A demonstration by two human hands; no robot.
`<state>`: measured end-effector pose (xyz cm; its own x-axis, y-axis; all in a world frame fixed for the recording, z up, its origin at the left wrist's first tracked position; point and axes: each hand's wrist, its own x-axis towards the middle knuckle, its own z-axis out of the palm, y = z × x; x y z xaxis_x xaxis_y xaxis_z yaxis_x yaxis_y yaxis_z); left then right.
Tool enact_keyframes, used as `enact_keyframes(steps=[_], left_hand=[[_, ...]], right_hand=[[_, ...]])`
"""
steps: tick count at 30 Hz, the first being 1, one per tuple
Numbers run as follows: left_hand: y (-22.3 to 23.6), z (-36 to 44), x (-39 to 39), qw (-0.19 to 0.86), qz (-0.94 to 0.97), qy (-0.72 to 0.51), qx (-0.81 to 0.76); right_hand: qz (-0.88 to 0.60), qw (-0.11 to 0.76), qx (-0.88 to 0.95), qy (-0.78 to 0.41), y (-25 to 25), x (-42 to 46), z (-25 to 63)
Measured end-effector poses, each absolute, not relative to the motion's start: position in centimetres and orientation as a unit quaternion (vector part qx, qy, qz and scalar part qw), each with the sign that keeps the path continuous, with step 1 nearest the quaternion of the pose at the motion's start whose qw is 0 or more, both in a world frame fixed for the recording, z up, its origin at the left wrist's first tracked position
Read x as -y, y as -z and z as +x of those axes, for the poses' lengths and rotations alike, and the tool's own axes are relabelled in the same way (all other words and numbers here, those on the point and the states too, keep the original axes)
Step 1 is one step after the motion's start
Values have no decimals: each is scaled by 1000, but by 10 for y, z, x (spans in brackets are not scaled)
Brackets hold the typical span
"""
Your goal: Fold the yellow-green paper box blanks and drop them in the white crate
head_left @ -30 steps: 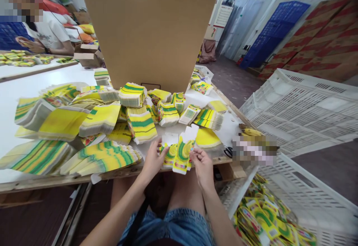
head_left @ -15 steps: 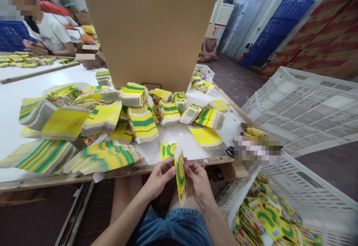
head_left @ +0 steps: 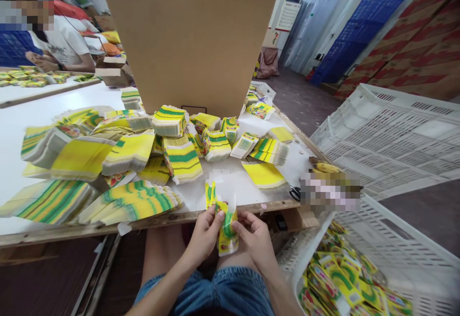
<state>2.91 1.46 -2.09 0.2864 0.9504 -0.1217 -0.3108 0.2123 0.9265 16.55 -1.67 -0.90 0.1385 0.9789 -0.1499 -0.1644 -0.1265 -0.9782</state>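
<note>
A yellow and green printed packet (head_left: 227,239) is held between my hands, above my lap at the table's front edge. My left hand (head_left: 207,232) pinches its left side between thumb and fingers. At its right side, the thumb and curled fingers of my right hand (head_left: 253,233) close on the packet's edge. Another yellow-green packet (head_left: 210,192) lies on the table just beyond my left fingers. Stacks of flat printed packets, such as a banded pile (head_left: 131,203) and a thick bundle (head_left: 183,160), lie farther back and left.
A tall brown board (head_left: 194,38) stands behind the stacks. Black-handled scissors (head_left: 295,192) and bananas (head_left: 327,168) are at the right edge. A white crate (head_left: 395,239) with many packets stands low at right. Across the table a co-worker (head_left: 68,43) sits near a carton (head_left: 113,72).
The packet has turned from nearly edge-on to show its broad printed face. Both hands have dropped slightly, and the right hand's grip has shifted along the edge.
</note>
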Motion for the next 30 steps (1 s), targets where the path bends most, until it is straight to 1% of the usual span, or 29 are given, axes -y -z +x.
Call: enact_keyframes(steps=[6,10,13,17,22,24,26,28,30], left_hand=[[26,34,-13,627,479,-455,-413],[17,25,-11,677,459,-442,-368],[5,13,-8,715,465,-417,-315],[-4,-1,-5,755,477,-367,-262],[3,-5,1,798,449,-329,-230],[6,-4,3,804,443,-318,-237],[7,-3,4,799,445,-320,-249],[7,-2,5,788,451,-327,-261],[6,-2,4,781,460,-329,-265]], right_hand=[[-598,527,401,-452,23,19,165],[-568,560,417,-435,15,20,167],[-506,567,448,-471,4,24,170],[-466,530,479,-523,-4,31,176],[-473,448,526,-547,-9,34,186],[-488,420,560,-521,-12,32,188],[-505,415,595,-469,-14,30,187],[-519,430,608,-420,-13,29,186],[-526,469,579,-410,-10,28,183]])
